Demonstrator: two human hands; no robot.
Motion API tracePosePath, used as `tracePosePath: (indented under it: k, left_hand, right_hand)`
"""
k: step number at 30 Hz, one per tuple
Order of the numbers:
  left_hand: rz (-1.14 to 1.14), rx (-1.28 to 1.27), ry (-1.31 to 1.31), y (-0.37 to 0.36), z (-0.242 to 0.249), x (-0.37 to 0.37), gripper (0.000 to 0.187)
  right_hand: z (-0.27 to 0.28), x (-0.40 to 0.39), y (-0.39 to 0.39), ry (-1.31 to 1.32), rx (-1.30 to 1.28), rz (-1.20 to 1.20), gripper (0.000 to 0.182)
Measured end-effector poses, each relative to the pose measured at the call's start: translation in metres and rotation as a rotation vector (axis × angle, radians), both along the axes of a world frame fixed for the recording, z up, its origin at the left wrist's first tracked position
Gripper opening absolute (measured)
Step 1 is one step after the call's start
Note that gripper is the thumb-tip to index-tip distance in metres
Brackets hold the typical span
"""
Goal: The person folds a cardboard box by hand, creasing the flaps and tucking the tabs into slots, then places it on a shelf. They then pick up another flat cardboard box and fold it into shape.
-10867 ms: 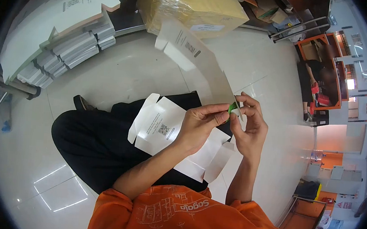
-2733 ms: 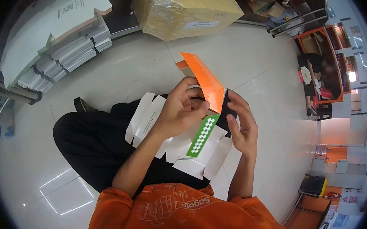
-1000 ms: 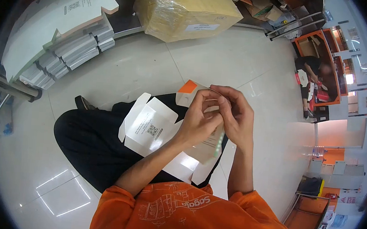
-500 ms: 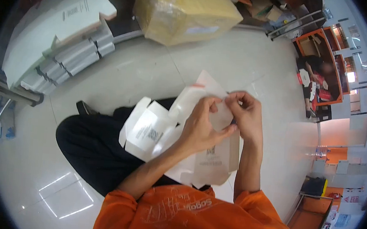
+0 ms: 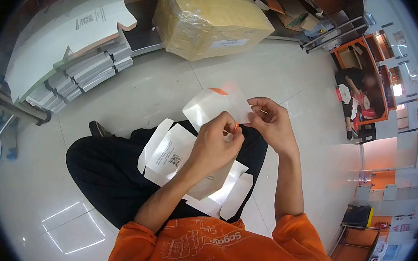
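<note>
carton blank (image 5: 210,108) now tipped up, white side showing | left hand (image 5: 212,148), right hand (image 5: 268,123) grip closed on its edge, blank between them

A glossy white tiled floor (image 5: 138,88) reflected the overhead light. A large yellowish parcel wrapped in plastic (image 5: 213,18) stood at the far side, with stacks of flat white cartons (image 5: 84,64) to the left. Orange shelving (image 5: 360,54) lined the right, where another person (image 5: 357,90) worked.
</note>
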State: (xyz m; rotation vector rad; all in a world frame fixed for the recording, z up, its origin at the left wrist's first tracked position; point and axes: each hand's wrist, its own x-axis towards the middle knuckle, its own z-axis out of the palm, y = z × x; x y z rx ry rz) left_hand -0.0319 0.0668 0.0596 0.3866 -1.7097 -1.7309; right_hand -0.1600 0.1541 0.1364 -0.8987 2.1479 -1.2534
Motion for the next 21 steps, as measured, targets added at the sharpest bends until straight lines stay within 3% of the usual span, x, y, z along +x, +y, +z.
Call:
tracePosePath:
  k: [1,3,7,15,21]
  left_hand:
    - [0.0,0.004,-0.003,-0.002,0.0,-0.001,0.015]
    - [-0.148,0.37,-0.055,-0.009,-0.003,-0.002,0.016]
    - [-0.262,0.639,-0.041,-0.024,-0.007,-0.001,0.026]
    - [-0.427,0.964,0.014,-0.02,-0.011,-0.002,0.036]
    - [-0.536,1.104,0.221,-0.017,-0.018,-0.01,0.027]
  right_hand:
    - [-0.002,0.001,-0.001,-0.019,0.001,-0.032,0.023]
    - [-0.007,0.003,0.003,-0.013,-0.009,-0.026,0.022]
    - [-0.01,0.015,0.006,0.05,-0.082,-0.112,0.021]
    - [-0.016,0.024,0.0,0.069,-0.238,-0.079,0.025]
    - [-0.019,0.028,0.0,0.23,-0.294,-0.001,0.023]
